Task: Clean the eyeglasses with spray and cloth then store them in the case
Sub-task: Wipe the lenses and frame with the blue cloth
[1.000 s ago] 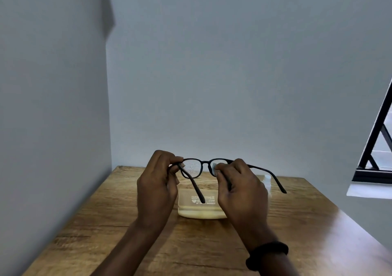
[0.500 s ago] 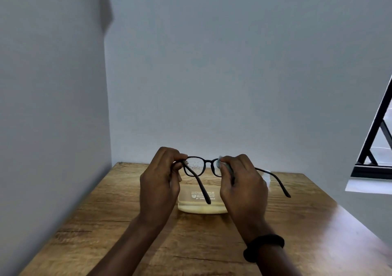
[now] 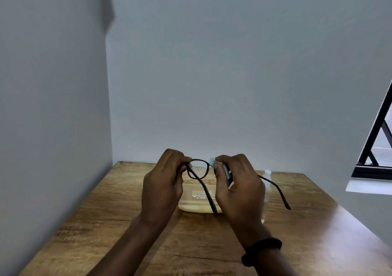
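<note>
I see one pair of eyeglasses [image 3: 198, 168] held above the desk [image 3: 106, 222] at lower centre of the frame, its front running left to right and both temples unfolded, pointing back toward me and down. My left hand [image 3: 163, 182] pinches the frame's left end, and my right hand [image 3: 239, 188] presses one pale cloth [image 3: 212, 161] round the other lens. One cream case [image 3: 197, 203] and one spray bottle [image 3: 267, 173] sit behind on the desk. Since half a second ago, the right hand covers more of its lens.
</note>
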### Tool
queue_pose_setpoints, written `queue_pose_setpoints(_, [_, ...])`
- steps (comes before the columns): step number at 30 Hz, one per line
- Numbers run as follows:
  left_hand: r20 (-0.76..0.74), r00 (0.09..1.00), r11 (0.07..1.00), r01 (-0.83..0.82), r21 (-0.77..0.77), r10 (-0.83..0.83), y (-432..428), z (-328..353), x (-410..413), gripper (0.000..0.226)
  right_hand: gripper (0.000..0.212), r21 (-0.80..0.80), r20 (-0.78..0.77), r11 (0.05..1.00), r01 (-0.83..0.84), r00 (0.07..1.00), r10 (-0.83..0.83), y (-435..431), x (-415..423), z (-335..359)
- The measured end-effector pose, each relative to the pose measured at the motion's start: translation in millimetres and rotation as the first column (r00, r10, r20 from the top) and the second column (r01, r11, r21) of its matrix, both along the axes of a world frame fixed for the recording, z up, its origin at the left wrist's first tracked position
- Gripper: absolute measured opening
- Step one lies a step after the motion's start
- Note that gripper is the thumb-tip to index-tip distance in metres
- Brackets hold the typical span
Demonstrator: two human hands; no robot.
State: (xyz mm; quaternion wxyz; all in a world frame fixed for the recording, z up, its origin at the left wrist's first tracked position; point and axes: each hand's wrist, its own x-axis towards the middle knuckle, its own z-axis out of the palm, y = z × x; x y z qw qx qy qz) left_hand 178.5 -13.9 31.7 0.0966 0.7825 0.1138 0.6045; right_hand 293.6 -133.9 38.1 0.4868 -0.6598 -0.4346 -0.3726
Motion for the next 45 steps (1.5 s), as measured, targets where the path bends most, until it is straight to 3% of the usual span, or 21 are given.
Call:
queue_pose_setpoints(5, [0.021, 0.999, 0.998, 0.040, 0.038, -0.041, -2.9, 0.4, -0.8, 0.035, 0.008, -0.096, 0.042, 0.994, 0.048, 0.998, -0.044, 4.0, -0.2, -3.6])
queue_pose_setpoints(11, [0.012, 0.999, 0.999, 0.032, 0.021, -0.032, -2.9, -1.3, 1.3, 0.035, 0.008, -0.107, -0.049, 0.988, 0.110, 0.992, -0.116, 1.1, 5.2, -3.2])
queue_pose_setpoints(15, [0.020, 1.000, 1.000, 0.002, 0.020, -0.002, 0.4, -5.1, 2.8, 0.013, 0.007, 0.039, -0.143, 0.986, -0.160, 0.976, 0.164, 0.6, 4.0, 0.4])
queue_pose_setpoints(19, [-0.008, 1.000, 1.000, -0.008, 0.023, 0.008, 0.6, -5.2, 4.7, 0.018, 0.007, 0.271, -0.337, 0.837, -0.476, 0.767, 0.546, -1.3, -5.5, 9.2])
queue_pose_setpoints(21, [-0.024, 1.000, 0.999, -0.010, 0.051, 0.011, -2.2, -4.0, 5.6, 0.014, 0.007, 0.315, -0.388, 0.769, -0.556, 0.664, 0.639, -1.0, -8.2, 8.5])
queue_pose_setpoints(23, [-0.047, 0.999, 0.994, -0.022, 0.105, 0.027, -4.2, -3.6, 6.3, 0.006, 0.014, 0.315, -0.399, 0.742, -0.591, 0.628, 0.669, 1.7, -11.8, 5.3])
queue_pose_setpoints(27, [-0.093, 0.991, 0.979, -0.073, 0.192, 0.093, -1.5, -4.0, 5.7, 0.009, 0.029, 0.192, -0.232, 0.813, -0.550, 0.779, 0.582, 7.1, -17.1, 0.6])
queue_pose_setpoints(32, [-0.105, 0.984, 0.962, -0.113, 0.248, 0.142, 0.2, -0.8, 2.2, 0.006, 0.029, 0.036, -0.074, 0.857, -0.515, 0.853, 0.516, 1.9, -16.4, 3.8])
queue_pose_setpoints(36, [-0.112, 0.984, 0.954, -0.099, 0.285, 0.135, -8.5, -2.2, 3.8, 0.006, 0.025, 0.069, 0.050, 0.901, -0.429, 0.903, 0.426, -0.2, -18.2, 5.7])
queue_pose_setpoints(45, [-0.096, 0.992, 0.967, -0.060, 0.248, 0.086, -15.0, 0.0, 3.5, 0.009, 0.017, 0.160, -0.005, 0.913, -0.375, 0.925, 0.381, -1.2, -21.4, 4.7])
